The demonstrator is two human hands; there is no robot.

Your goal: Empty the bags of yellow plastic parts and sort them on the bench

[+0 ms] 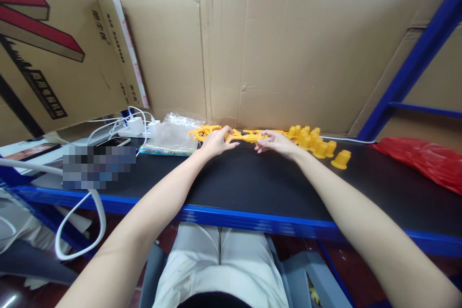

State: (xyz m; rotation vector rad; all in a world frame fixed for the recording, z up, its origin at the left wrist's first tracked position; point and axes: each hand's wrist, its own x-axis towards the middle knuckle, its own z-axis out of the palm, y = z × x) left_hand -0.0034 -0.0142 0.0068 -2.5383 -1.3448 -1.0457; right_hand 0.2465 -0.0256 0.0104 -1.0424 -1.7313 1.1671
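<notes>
Slim, jagged yellow plastic parts [249, 137] lie in a row along the back of the black shelf top, near the cardboard wall. My left hand [213, 142] is curled over the left of this row, with a yellow part between its thumb and fingers. More yellow plastic [202, 131] shows just left of that hand. At the right end of the row, my right hand [277, 144] has its bent fingers around a yellow part. Whether the hands grip one long part or separate ones is unclear. Beside my right wrist stand several yellow cup-shaped plastic pieces [341, 159].
A clear plastic bag [173, 135] lies left of my left hand. Farther left are white chargers and cables [135, 125] and a phone [113, 142]. A red plastic bag [420, 159] sits at right. The shelf has a blue metal front edge [252, 219].
</notes>
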